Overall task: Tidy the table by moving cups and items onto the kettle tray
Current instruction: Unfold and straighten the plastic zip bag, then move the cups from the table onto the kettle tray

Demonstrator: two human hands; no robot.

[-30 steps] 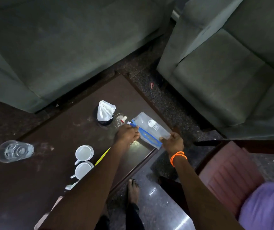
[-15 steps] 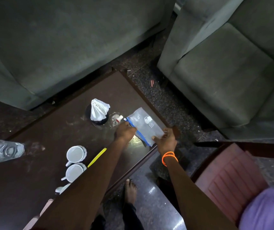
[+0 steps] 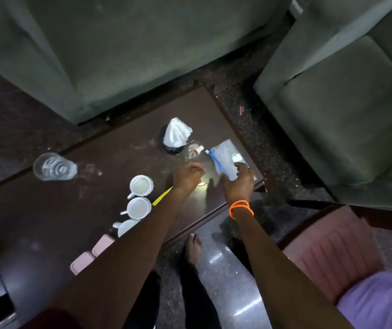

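A clear plastic pouch with a blue strip (image 3: 226,157) lies flat at the right corner of the dark table (image 3: 109,157). My right hand (image 3: 237,184), with an orange wristband, hovers over its near edge; the fingers are spread and the fingertips touch the pouch. My left hand (image 3: 186,176) is a little left of the pouch, apart from it, fingers curled with nothing in them. Three white cups (image 3: 141,185) (image 3: 138,207) (image 3: 127,226) stand in a row beside my left forearm. No kettle tray can be made out.
A black holder with white tissue (image 3: 176,136) and a small red-capped bottle (image 3: 196,150) stand behind the pouch. A clear glass (image 3: 53,167) is at the left. A yellow strip (image 3: 161,199) and pink blocks (image 3: 95,254) lie under my left arm. Grey sofas surround the table; a pink chair (image 3: 332,252) is on the right.
My left hand has let go of the pouch and drawn back to the left. My right hand has opened over the pouch's near edge, and the pouch now lies on the table.
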